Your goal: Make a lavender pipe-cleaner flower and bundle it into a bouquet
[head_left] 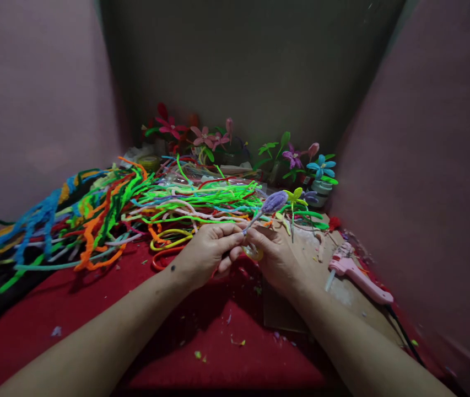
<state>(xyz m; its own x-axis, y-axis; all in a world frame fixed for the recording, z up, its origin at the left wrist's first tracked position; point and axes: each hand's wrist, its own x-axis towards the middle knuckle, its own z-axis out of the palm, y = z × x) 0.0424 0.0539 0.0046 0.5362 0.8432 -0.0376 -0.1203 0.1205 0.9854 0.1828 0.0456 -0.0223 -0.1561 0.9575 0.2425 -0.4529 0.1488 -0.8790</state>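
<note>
A purple pipe-cleaner flower bud [275, 202] points up and to the right on a thin stem. My left hand [213, 247] pinches the stem's lower end between thumb and forefinger. From the other side, the fingertips of my right hand [275, 256] close on the same stem, touching or nearly touching the left ones. A pale yellow, partly see-through ring [253, 252], like a small roll of tape, shows under the right fingers; whether they grip it is hidden. Just behind the bud is a yellow-green pipe-cleaner piece [295, 196] on a wire.
Many coloured pipe cleaners [201, 198] are heaped across the back and left. Finished flowers [292, 157] stand behind, some in jars [321, 193]. A pink glue gun [358, 275] with a black cord lies right on cardboard [342, 309]. Fluff scraps dot the red cloth [168, 353].
</note>
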